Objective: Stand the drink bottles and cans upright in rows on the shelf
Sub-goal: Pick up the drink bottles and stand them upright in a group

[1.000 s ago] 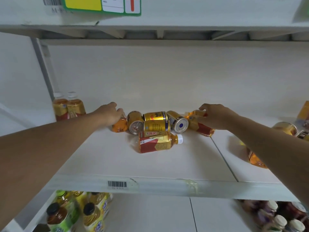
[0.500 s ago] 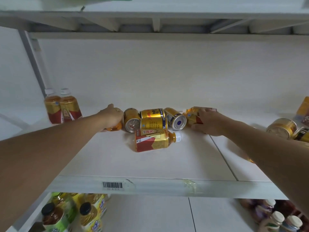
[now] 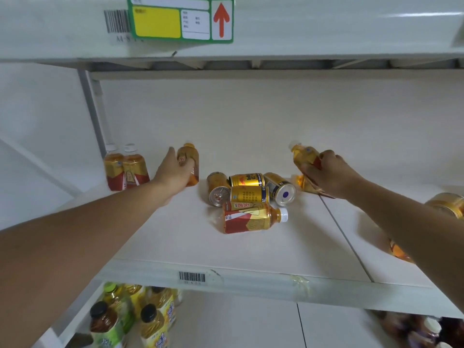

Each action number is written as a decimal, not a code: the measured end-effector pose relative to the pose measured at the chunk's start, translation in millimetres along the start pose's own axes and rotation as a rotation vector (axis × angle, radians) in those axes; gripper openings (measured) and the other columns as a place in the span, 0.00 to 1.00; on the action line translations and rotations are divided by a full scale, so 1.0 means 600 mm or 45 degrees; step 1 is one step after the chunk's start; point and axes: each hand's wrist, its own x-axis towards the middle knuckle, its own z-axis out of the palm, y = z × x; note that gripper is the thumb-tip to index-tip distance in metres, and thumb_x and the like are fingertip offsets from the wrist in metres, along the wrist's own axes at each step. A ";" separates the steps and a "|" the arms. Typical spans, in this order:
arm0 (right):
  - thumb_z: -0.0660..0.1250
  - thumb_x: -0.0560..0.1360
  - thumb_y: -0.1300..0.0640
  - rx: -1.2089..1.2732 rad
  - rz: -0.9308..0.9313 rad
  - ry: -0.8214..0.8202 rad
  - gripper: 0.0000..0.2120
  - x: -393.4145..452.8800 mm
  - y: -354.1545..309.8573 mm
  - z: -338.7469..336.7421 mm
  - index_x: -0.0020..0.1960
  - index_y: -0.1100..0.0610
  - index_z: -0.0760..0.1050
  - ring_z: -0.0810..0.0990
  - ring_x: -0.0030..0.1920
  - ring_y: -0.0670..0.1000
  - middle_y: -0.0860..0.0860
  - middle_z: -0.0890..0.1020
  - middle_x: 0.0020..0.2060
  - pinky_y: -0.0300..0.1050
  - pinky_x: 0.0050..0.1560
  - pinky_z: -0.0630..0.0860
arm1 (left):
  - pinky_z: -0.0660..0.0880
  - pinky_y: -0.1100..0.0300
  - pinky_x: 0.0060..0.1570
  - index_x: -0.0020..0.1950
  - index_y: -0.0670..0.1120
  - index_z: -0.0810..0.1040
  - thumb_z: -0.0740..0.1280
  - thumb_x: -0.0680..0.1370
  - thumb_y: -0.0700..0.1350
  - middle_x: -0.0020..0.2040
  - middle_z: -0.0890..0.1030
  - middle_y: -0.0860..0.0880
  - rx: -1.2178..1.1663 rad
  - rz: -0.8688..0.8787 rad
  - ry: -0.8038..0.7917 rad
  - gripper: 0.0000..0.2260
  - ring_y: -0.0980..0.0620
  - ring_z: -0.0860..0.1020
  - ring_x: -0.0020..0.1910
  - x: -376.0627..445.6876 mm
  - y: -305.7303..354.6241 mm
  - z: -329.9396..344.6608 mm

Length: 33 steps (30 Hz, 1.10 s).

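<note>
On the white shelf [image 3: 175, 242] my left hand [image 3: 173, 172] grips an amber bottle [image 3: 190, 159], held nearly upright just right of two standing red-and-gold bottles [image 3: 126, 169]. My right hand [image 3: 329, 174] holds a second bottle [image 3: 305, 154] tilted, cap up and to the left, lifted off the shelf. Between my hands lie several gold cans [image 3: 248, 189] on their sides. In front of them a red-and-gold bottle [image 3: 251, 217] lies flat with its white cap pointing right.
More gold cans [image 3: 447, 202] and a fallen bottle [image 3: 399, 252] lie at the right, partly behind my right arm. The upper shelf with a green label [image 3: 180, 20] hangs close overhead. Bottles [image 3: 130, 317] stand on the shelf below.
Both hands have closed on bottles that lay flat and raised them. The left one is now nearly upright beside the two standing bottles; the right one is lifted and tilted.
</note>
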 end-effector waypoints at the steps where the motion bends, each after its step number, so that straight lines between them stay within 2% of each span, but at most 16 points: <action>1: 0.66 0.80 0.39 0.072 0.001 0.008 0.28 0.000 -0.012 0.001 0.62 0.64 0.71 0.79 0.54 0.62 0.62 0.78 0.57 0.49 0.50 0.71 | 0.73 0.59 0.43 0.85 0.44 0.60 0.65 0.85 0.52 0.67 0.73 0.50 -0.056 0.033 0.016 0.31 0.45 0.77 0.60 -0.002 0.004 -0.006; 3: 0.64 0.81 0.39 0.234 -0.005 -0.003 0.27 0.000 -0.036 0.006 0.61 0.64 0.73 0.81 0.47 0.57 0.59 0.81 0.52 0.49 0.44 0.73 | 0.79 0.58 0.46 0.81 0.46 0.69 0.67 0.85 0.50 0.66 0.78 0.52 -0.249 0.059 0.001 0.25 0.45 0.82 0.60 -0.005 0.009 -0.016; 5: 0.62 0.83 0.40 0.429 -0.014 -0.029 0.26 -0.002 -0.060 0.016 0.63 0.63 0.72 0.83 0.50 0.58 0.59 0.82 0.53 0.54 0.51 0.80 | 0.84 0.54 0.42 0.71 0.45 0.77 0.69 0.85 0.46 0.61 0.85 0.46 -0.503 0.001 -0.082 0.15 0.44 0.88 0.55 -0.014 0.017 -0.025; 7: 0.62 0.84 0.40 0.600 -0.024 -0.044 0.24 -0.006 -0.086 0.027 0.65 0.61 0.71 0.83 0.56 0.60 0.59 0.81 0.57 0.62 0.61 0.81 | 0.84 0.57 0.37 0.72 0.45 0.75 0.72 0.84 0.44 0.61 0.86 0.43 -0.678 -0.076 -0.137 0.17 0.49 0.89 0.48 -0.026 0.024 -0.035; 8: 0.62 0.84 0.40 0.657 -0.035 -0.049 0.23 -0.009 -0.099 0.032 0.66 0.60 0.71 0.83 0.56 0.60 0.59 0.81 0.57 0.63 0.61 0.81 | 0.84 0.57 0.36 0.73 0.45 0.74 0.73 0.83 0.43 0.62 0.85 0.42 -0.711 -0.095 -0.136 0.19 0.49 0.89 0.46 -0.029 0.024 -0.038; 11: 0.62 0.83 0.38 0.759 -0.089 -0.076 0.23 -0.019 -0.134 0.046 0.65 0.56 0.72 0.84 0.55 0.59 0.57 0.82 0.56 0.63 0.60 0.83 | 0.85 0.56 0.41 0.79 0.43 0.70 0.75 0.82 0.43 0.64 0.86 0.42 -0.737 -0.106 -0.131 0.28 0.47 0.89 0.51 -0.044 0.025 -0.051; 12: 0.62 0.82 0.38 0.785 -0.109 -0.084 0.21 -0.022 -0.144 0.052 0.64 0.54 0.72 0.84 0.55 0.59 0.57 0.82 0.55 0.64 0.61 0.82 | 0.85 0.56 0.43 0.78 0.44 0.73 0.75 0.81 0.43 0.63 0.86 0.42 -0.715 -0.089 -0.126 0.26 0.47 0.89 0.52 -0.049 0.023 -0.055; 15: 0.63 0.84 0.42 0.872 -0.177 -0.134 0.15 -0.029 -0.166 0.070 0.62 0.52 0.72 0.84 0.57 0.59 0.56 0.82 0.55 0.64 0.63 0.81 | 0.86 0.50 0.52 0.64 0.50 0.83 0.75 0.81 0.44 0.57 0.89 0.45 -0.659 -0.035 -0.104 0.12 0.49 0.89 0.51 -0.066 0.015 -0.071; 17: 0.63 0.85 0.43 0.878 -0.214 -0.170 0.16 -0.034 -0.182 0.085 0.66 0.53 0.71 0.83 0.57 0.57 0.54 0.82 0.56 0.60 0.60 0.82 | 0.85 0.49 0.55 0.61 0.55 0.83 0.77 0.79 0.46 0.54 0.89 0.51 -0.499 0.054 -0.028 0.11 0.52 0.88 0.52 -0.079 0.007 -0.085; 19: 0.63 0.85 0.42 0.874 -0.246 -0.195 0.19 -0.039 -0.198 0.098 0.68 0.54 0.71 0.84 0.56 0.56 0.54 0.82 0.56 0.57 0.55 0.83 | 0.83 0.57 0.54 0.65 0.54 0.82 0.78 0.78 0.49 0.56 0.87 0.55 -0.338 0.154 0.043 0.16 0.57 0.86 0.53 -0.092 -0.002 -0.100; 22: 0.63 0.84 0.39 0.894 -0.262 -0.255 0.21 -0.044 -0.220 0.122 0.68 0.54 0.70 0.85 0.52 0.55 0.54 0.82 0.54 0.52 0.47 0.82 | 0.76 0.74 0.42 0.66 0.53 0.78 0.79 0.77 0.47 0.55 0.83 0.59 -0.230 0.216 0.142 0.20 0.70 0.82 0.48 -0.107 -0.017 -0.125; 23: 0.63 0.84 0.39 0.915 -0.266 -0.270 0.20 -0.046 -0.228 0.130 0.67 0.53 0.69 0.85 0.51 0.53 0.54 0.83 0.54 0.50 0.46 0.82 | 0.75 0.76 0.40 0.67 0.53 0.77 0.79 0.77 0.46 0.55 0.82 0.59 -0.212 0.216 0.162 0.20 0.71 0.82 0.47 -0.110 -0.023 -0.135; 26: 0.64 0.84 0.40 1.000 -0.305 -0.273 0.16 -0.054 -0.257 0.154 0.60 0.52 0.72 0.85 0.46 0.49 0.53 0.84 0.52 0.40 0.39 0.80 | 0.78 0.71 0.44 0.71 0.54 0.76 0.79 0.77 0.46 0.57 0.80 0.61 -0.147 0.184 0.200 0.24 0.62 0.83 0.53 -0.123 -0.037 -0.169; 29: 0.68 0.82 0.41 1.090 -0.288 -0.324 0.15 -0.059 -0.290 0.183 0.58 0.51 0.74 0.85 0.48 0.50 0.52 0.84 0.51 0.47 0.46 0.83 | 0.78 0.69 0.44 0.77 0.53 0.73 0.78 0.78 0.46 0.57 0.78 0.64 -0.085 0.144 0.235 0.29 0.66 0.82 0.52 -0.136 -0.052 -0.209; 31: 0.70 0.82 0.42 1.109 -0.291 -0.332 0.11 -0.062 -0.314 0.197 0.52 0.48 0.73 0.84 0.48 0.49 0.49 0.83 0.49 0.48 0.45 0.80 | 0.77 0.68 0.45 0.79 0.54 0.72 0.78 0.78 0.47 0.59 0.77 0.63 -0.057 0.125 0.254 0.31 0.64 0.80 0.55 -0.140 -0.062 -0.238; 33: 0.70 0.82 0.43 1.120 -0.300 -0.346 0.10 -0.064 -0.336 0.210 0.52 0.49 0.75 0.85 0.49 0.51 0.50 0.84 0.49 0.47 0.43 0.79 | 0.77 0.66 0.46 0.80 0.54 0.71 0.78 0.78 0.47 0.59 0.77 0.62 -0.047 0.098 0.295 0.31 0.61 0.80 0.57 -0.137 -0.073 -0.269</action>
